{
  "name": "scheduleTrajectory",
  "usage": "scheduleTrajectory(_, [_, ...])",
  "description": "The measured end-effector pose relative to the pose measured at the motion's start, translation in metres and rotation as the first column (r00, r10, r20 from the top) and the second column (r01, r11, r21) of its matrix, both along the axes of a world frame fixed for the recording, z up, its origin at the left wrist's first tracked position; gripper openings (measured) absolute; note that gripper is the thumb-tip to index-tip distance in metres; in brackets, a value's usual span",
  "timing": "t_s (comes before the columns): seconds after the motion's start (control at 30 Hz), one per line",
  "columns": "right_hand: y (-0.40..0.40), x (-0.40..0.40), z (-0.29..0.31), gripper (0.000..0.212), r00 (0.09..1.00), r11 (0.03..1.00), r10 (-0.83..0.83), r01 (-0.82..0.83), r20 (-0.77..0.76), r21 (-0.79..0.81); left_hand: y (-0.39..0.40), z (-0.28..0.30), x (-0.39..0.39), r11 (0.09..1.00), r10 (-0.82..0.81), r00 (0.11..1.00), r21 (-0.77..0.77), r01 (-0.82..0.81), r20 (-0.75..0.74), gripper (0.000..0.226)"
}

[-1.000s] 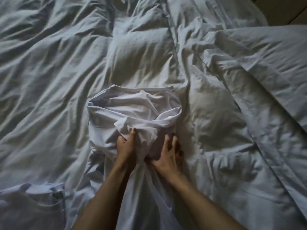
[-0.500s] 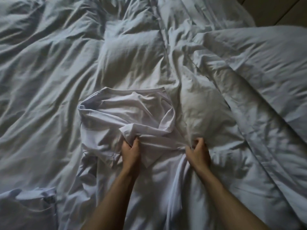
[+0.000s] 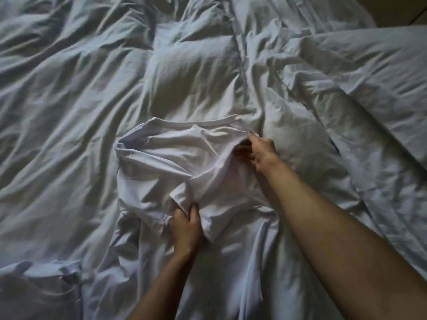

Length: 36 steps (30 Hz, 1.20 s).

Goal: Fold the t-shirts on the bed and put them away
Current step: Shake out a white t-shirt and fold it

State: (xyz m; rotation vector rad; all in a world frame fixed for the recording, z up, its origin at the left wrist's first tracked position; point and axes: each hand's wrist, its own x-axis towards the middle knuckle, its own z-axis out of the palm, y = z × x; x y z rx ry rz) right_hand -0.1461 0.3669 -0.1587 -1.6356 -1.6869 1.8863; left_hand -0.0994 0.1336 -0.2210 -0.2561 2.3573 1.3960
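Observation:
A white t-shirt (image 3: 175, 162) lies crumpled in the middle of the bed, its collar edge toward the far side and its body running down toward me. My left hand (image 3: 186, 229) grips a bunched fold of the shirt near a sleeve edge. My right hand (image 3: 260, 152) reaches to the shirt's far right corner and pinches the fabric there between thumb and fingers. A second white garment (image 3: 44, 287) lies folded at the lower left.
The rumpled pale duvet (image 3: 69, 107) covers the whole bed. A pillow-like bulge (image 3: 191, 72) sits just beyond the shirt. A turned-back cover (image 3: 374, 72) lies at the right. A strip of floor (image 3: 397, 8) shows at the top right.
My right hand left the shirt's lower right edge and moved up to its far right corner, taking hold there. My left hand kept its grip on the fold.

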Motion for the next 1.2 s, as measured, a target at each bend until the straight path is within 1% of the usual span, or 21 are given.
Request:
scheduleTrajectory(0.03, [-0.003, -0.001, 0.0, 0.027, 0.998, 0.998, -0.017, 0.014, -0.063, -0.055, 0.001, 0.004, -0.001, 1.0, 0.003, 1.0, 0.001, -0.003, -0.008, 0.029])
scheduleTrajectory(0.07, [-0.008, 0.001, -0.002, 0.024, 0.997, 1.0, 0.02, -0.018, -0.069, 0.023, 0.001, 0.008, -0.001, 1.0, 0.012, 1.0, 0.002, -0.012, -0.024, 0.03])
scheduleTrajectory(0.1, [-0.015, 0.008, -0.007, 0.021, 0.994, 0.973, 0.099, -0.088, -0.04, 0.212, 0.001, 0.013, -0.002, 1.0, 0.026, 0.999, -0.002, -0.026, -0.046, 0.031])
scheduleTrajectory(0.13, [-0.022, 0.02, -0.013, 0.018, 0.981, 0.886, 0.196, -0.178, 0.002, 0.428, 0.0, 0.021, -0.004, 0.999, 0.035, 0.997, -0.025, -0.037, -0.076, 0.03])
scheduleTrajectory(0.2, [-0.038, 0.049, -0.029, 0.036, 0.896, 0.552, 0.419, -0.381, 0.148, 0.742, -0.005, 0.038, -0.01, 0.987, 0.011, 0.978, -0.153, -0.044, -0.207, 0.029])
scheduleTrajectory(0.27, [-0.049, 0.074, -0.051, 0.054, 0.781, 0.192, 0.463, -0.55, 0.419, 0.813, -0.017, 0.043, -0.028, 0.969, -0.058, 0.911, -0.241, -0.046, -0.409, 0.037])
scheduleTrajectory(0.3, [-0.054, 0.08, -0.062, 0.06, 0.74, 0.096, 0.429, -0.608, 0.518, 0.788, -0.025, 0.039, -0.043, 0.956, -0.089, 0.879, -0.287, -0.056, -0.469, 0.043])
scheduleTrajectory(0.33, [-0.057, 0.085, -0.072, 0.066, 0.705, 0.062, 0.394, -0.661, 0.59, 0.748, -0.034, 0.032, -0.06, 0.936, -0.114, 0.863, -0.345, -0.073, -0.492, 0.049])
scheduleTrajectory(0.4, [-0.065, 0.09, -0.085, 0.077, 0.666, 0.136, 0.336, -0.734, 0.666, 0.665, -0.05, 0.021, -0.093, 0.898, -0.119, 0.89, -0.43, -0.092, -0.44, 0.056])
scheduleTrajectory(0.53, [-0.092, 0.084, -0.082, 0.073, 0.759, 0.321, 0.126, -0.641, 0.639, 0.698, -0.075, 0.009, -0.113, 0.849, -0.177, 0.926, -0.528, -0.027, -0.333, 0.051])
scheduleTrajectory(0.57, [-0.102, 0.079, -0.076, 0.068, 0.801, 0.295, 0.107, -0.591, 0.589, 0.75, -0.082, 0.008, -0.112, 0.858, -0.19, 0.921, -0.513, -0.012, -0.339, 0.048])
scheduleTrajectory(0.6, [-0.111, 0.072, -0.069, 0.061, 0.844, 0.215, 0.13, -0.536, 0.52, 0.816, -0.087, 0.006, -0.11, 0.881, -0.187, 0.922, -0.474, 0.005, -0.338, 0.042])
scheduleTrajectory(0.67, [-0.132, 0.043, -0.05, 0.053, 0.855, 0.095, 0.334, -0.45, 0.397, 0.888, -0.098, 0.005, -0.112, 0.927, -0.134, 0.939, -0.376, 0.006, -0.316, 0.029])
scheduleTrajectory(0.73, [-0.15, 0.003, -0.036, 0.051, 0.783, 0.117, 0.527, -0.452, 0.331, 0.884, -0.105, 0.004, -0.117, 0.951, -0.073, 0.946, -0.308, -0.03, -0.317, 0.019])
scheduleTrajectory(0.8, [-0.164, -0.038, -0.029, 0.054, 0.711, 0.168, 0.631, -0.516, 0.31, 0.84, -0.111, 0.006, -0.121, 0.963, -0.056, 0.94, -0.268, -0.038, -0.335, 0.015])
scheduleTrajectory(0.93, [-0.188, -0.106, -0.018, 0.063, 0.529, 0.261, 0.765, -0.776, 0.367, 0.575, -0.12, 0.012, -0.126, 0.978, 0.05, 0.918, -0.167, -0.125, -0.392, 0.016])
scheduleTrajectory(1.0, [-0.2, -0.134, -0.018, 0.054, 0.448, 0.231, 0.797, -0.846, 0.405, 0.481, -0.123, 0.014, -0.127, 0.978, 0.124, 0.921, -0.112, -0.177, -0.369, 0.019])
scheduleTrajectory(1.07, [-0.208, -0.151, -0.023, 0.031, 0.419, 0.225, 0.818, -0.864, 0.395, 0.451, -0.127, 0.012, -0.128, 0.99, 0.089, 0.962, -0.082, -0.114, -0.26, 0.025])
scheduleTrajectory(1.1, [-0.209, -0.155, -0.026, 0.021, 0.458, 0.285, 0.823, -0.844, 0.335, 0.454, -0.129, 0.008, -0.128, 0.995, 0.032, 0.976, -0.082, -0.051, -0.215, 0.024])
scheduleTrajectory(1.17, [-0.21, -0.163, -0.028, 0.015, 0.599, 0.496, 0.789, -0.753, 0.138, 0.433, -0.139, 0.004, -0.131, 0.992, -0.05, 0.979, -0.122, 0.026, -0.196, 0.014])
scheduleTrajectory(1.2, [-0.21, -0.165, -0.027, 0.014, 0.656, 0.598, 0.754, -0.703, 0.026, 0.385, -0.144, 0.001, -0.135, 0.989, -0.041, 0.976, -0.146, 0.01, -0.212, 0.022])
